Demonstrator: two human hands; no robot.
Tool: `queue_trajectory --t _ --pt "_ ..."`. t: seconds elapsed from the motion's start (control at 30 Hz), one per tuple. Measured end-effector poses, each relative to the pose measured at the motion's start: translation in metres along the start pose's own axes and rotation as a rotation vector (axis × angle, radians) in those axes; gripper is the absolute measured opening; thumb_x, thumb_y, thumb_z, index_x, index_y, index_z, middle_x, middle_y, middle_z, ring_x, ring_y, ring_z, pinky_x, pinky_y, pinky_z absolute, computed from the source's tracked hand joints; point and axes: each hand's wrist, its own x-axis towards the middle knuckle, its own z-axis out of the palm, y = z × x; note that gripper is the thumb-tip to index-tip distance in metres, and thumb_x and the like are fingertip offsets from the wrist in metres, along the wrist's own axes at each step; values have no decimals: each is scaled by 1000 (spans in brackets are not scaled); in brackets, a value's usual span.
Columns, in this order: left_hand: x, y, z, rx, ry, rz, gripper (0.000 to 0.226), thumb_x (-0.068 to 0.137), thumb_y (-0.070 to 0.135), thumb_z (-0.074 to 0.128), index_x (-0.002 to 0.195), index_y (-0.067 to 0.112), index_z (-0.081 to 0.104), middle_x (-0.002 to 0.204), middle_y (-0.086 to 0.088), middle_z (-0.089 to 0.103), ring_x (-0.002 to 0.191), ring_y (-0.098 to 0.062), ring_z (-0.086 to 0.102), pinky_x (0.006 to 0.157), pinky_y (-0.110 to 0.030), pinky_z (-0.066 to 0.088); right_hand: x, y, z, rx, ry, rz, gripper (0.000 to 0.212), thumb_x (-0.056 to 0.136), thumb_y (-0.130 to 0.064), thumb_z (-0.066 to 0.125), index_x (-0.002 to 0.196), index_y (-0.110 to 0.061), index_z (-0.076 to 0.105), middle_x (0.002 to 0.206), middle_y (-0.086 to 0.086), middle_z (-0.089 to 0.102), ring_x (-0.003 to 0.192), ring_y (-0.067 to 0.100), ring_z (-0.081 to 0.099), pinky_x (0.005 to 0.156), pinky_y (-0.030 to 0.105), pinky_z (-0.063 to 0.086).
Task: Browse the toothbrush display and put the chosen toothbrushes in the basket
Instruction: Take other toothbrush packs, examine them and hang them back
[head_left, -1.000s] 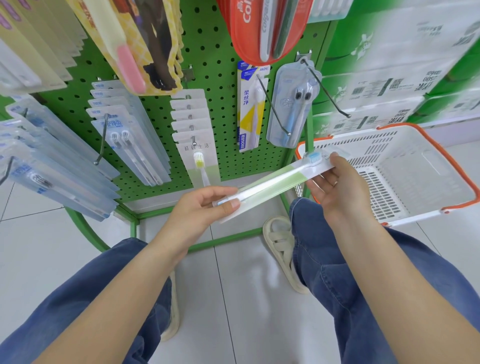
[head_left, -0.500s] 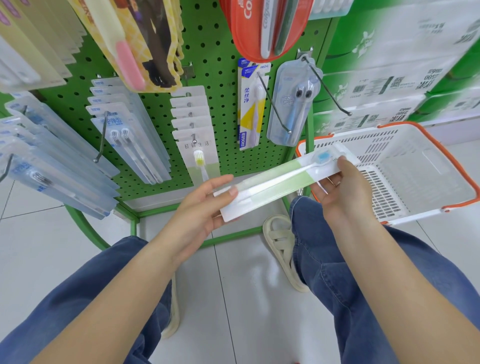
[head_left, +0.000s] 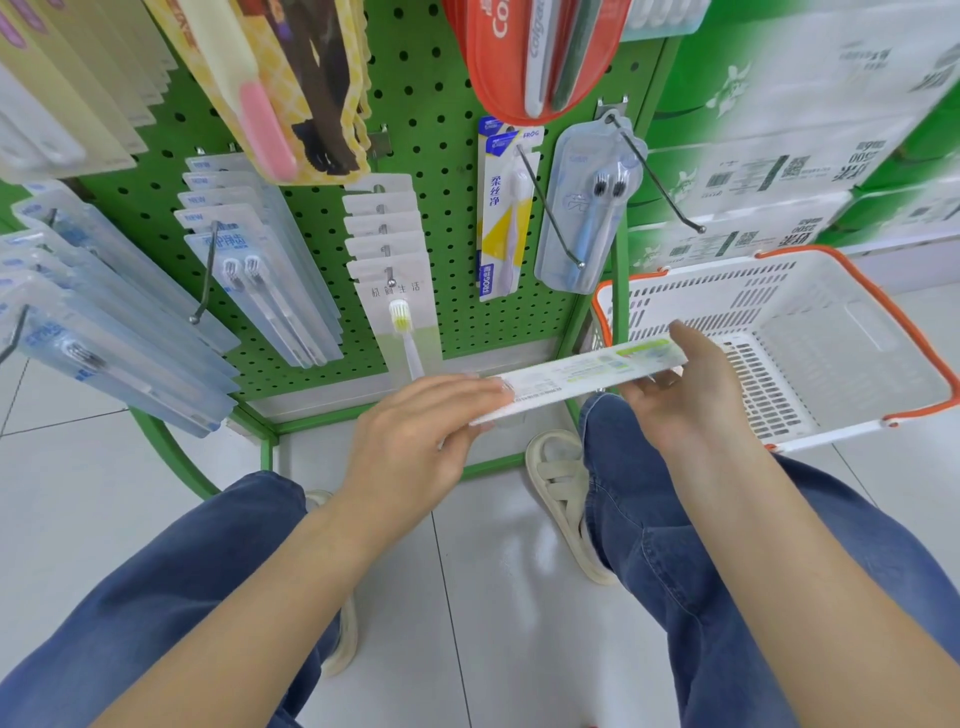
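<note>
A long white and green toothbrush pack (head_left: 582, 376) is held level between both hands, its printed back side facing up. My left hand (head_left: 415, 436) pinches its left end between thumb and fingers. My right hand (head_left: 691, 389) holds the right end, fingers curled under it. The white basket with an orange rim (head_left: 852, 332) stands on the floor just right of my right hand; nothing shows inside it. On the green pegboard display (head_left: 436, 156) above hang more toothbrush packs, among them a matching white and green row (head_left: 397, 291).
Clear blue packs (head_left: 104, 322) jut out on hooks at the left. A yellow-blue pack (head_left: 501, 218) and a clear twin pack (head_left: 587, 208) hang centre right. Bare metal hooks (head_left: 660, 176) stick out near the basket. Stacked green and white boxes (head_left: 779, 130) stand behind. My knees and sandals are below.
The pack has been turned over between my hands: the front with the brush showed earlier, the printed back faces up now. Both hands stayed at its ends.
</note>
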Motion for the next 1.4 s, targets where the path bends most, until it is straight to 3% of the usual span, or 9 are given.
queue_trajectory --t 0.1,0.2,0.27,0.4,0.53,0.7,1.0,1.17,1.4 --pt "3 0 0 -96 -65 -48 42 80 -6 65 109 23 73 132 9 57 125 -14 53 105 -16 37 -1 1 -1 6 3 -8 15 100 -5 46 87 -9 53 88 8 57 76 20 61 76 39 56" --pt "8 5 -11 -555 -367 -458 72 76 -6 59 126 45 54 149 15 40 125 4 49 97 -14 43 -1 1 -2 29 -12 -17 18 100 -2 45 87 -11 54 87 5 59 74 17 63 75 39 57" --pt "11 3 -13 -866 -504 -671 81 65 1 53 131 47 45 146 17 44 122 5 51 96 -24 47 0 2 -1 26 -19 -20 18 99 -3 47 88 -13 56 88 4 62 76 16 64 87 42 55" --pt "19 3 -13 -867 -380 -877 56 84 8 70 131 30 51 135 5 56 100 -1 67 74 -22 55 4 3 -2 -10 -74 -12 13 99 -5 48 99 -11 60 93 4 65 80 16 66 85 39 57" --pt "19 0 -14 -823 -510 -884 48 81 26 72 127 24 58 122 6 68 95 -1 68 76 -17 54 5 6 -3 -17 -177 -6 19 99 -4 47 113 -9 59 102 6 67 74 14 70 66 32 61" --pt "14 -3 -12 -816 -728 -787 55 68 14 76 122 22 63 115 5 71 102 -6 66 83 -19 52 2 11 0 -24 -330 24 21 99 -4 44 103 -14 62 113 9 66 84 14 68 88 37 55" --pt "13 -3 -12 -730 -684 -874 18 83 22 76 101 21 71 91 10 75 77 -3 66 67 -15 48 -4 21 3 -78 -395 43 18 100 -6 43 112 -8 57 91 4 67 78 15 67 79 35 58" --pt "12 0 -10 -624 -657 -878 22 85 36 69 102 21 72 87 14 73 74 1 64 65 -12 46 -7 28 3 -116 -414 37 16 101 -6 42 105 -9 57 87 2 67 74 12 67 70 29 59" --pt "5 1 -6 -574 -620 -904 17 87 39 67 95 24 73 92 6 75 71 -4 64 63 -16 45 -11 41 2 -268 -543 37 15 99 -5 45 111 -7 54 92 5 63 84 18 61 84 37 54"
